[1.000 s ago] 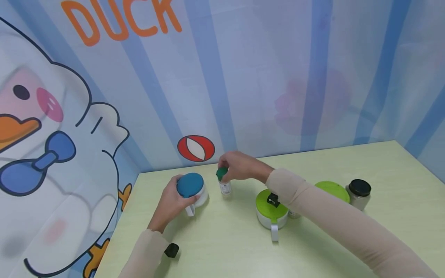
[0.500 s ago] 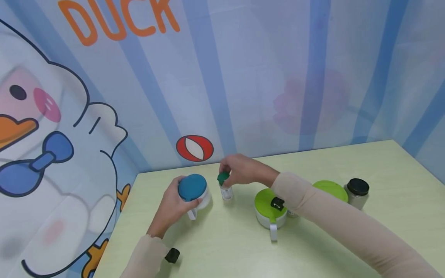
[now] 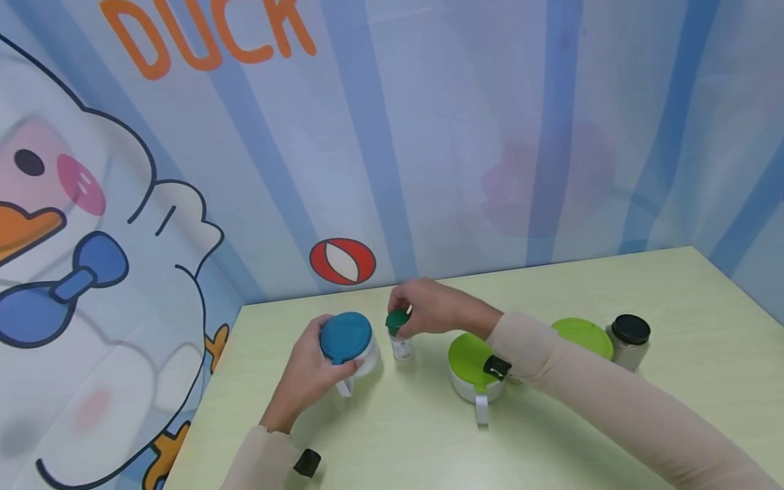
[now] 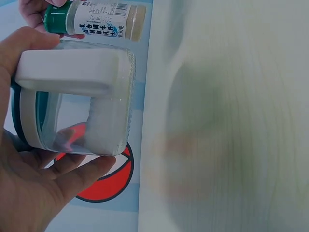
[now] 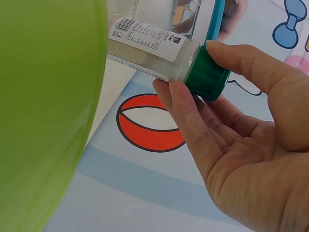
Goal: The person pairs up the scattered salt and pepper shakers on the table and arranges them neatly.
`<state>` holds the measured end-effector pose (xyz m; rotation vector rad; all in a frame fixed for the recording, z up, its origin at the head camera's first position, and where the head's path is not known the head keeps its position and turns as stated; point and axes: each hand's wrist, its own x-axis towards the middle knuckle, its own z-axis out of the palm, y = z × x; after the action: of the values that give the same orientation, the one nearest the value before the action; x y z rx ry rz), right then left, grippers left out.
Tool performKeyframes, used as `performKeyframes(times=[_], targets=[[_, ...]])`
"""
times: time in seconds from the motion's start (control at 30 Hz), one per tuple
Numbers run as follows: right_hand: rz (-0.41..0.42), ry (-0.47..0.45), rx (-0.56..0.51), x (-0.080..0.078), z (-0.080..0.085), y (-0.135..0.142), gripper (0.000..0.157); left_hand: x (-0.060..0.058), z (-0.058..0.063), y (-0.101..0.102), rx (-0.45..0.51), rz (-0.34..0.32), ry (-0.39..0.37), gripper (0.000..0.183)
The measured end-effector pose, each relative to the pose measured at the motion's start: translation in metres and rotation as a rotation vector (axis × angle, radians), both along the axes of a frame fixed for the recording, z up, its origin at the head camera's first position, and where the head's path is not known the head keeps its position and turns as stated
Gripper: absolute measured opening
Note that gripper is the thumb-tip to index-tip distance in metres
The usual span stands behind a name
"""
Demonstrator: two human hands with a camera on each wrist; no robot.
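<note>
My left hand (image 3: 309, 371) grips a clear glass seasoning jar (image 4: 108, 121) around its side, fingers on one side and thumb on the other. It has a blue lid (image 3: 346, 337) and a white handle (image 4: 67, 71). Just right of it, my right hand (image 3: 437, 306) pinches the green cap (image 5: 207, 75) of a small spice bottle (image 5: 149, 43) between thumb and fingertips. The bottle is clear with a white printed label and pale contents. In the left wrist view, both bases look raised off the table, and the jar's shadow falls apart from it.
A white-handled jar with a lime-green lid (image 3: 468, 361) stands under my right forearm. Behind that sleeve, another lime-green lid (image 3: 582, 337) and a black-lidded jar (image 3: 631, 344) show. The pale table (image 3: 392, 442) meets a printed duck backdrop (image 3: 459, 170).
Both hands have come a little nearer to me and slightly rightward, carrying the seasoning jar and the spice bottle. The standing jars have stayed in place.
</note>
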<state>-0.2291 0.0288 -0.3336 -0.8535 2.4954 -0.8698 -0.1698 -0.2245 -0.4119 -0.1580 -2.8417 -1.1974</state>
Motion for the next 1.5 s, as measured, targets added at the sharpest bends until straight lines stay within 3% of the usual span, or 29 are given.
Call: performKeyframes(times=[0.63, 1.5], targets=[[0.012, 0.008, -0.002, 0.014, -0.006, 0.006, 0.028, 0.018, 0.004, 0.011, 0.011, -0.003, 0.018, 0.093], [-0.021, -0.037, -0.096, 0.038, -0.020, 0.029, 0.026, 0.042, -0.007, 0.028, -0.034, 0.017, 0.000, 0.095]])
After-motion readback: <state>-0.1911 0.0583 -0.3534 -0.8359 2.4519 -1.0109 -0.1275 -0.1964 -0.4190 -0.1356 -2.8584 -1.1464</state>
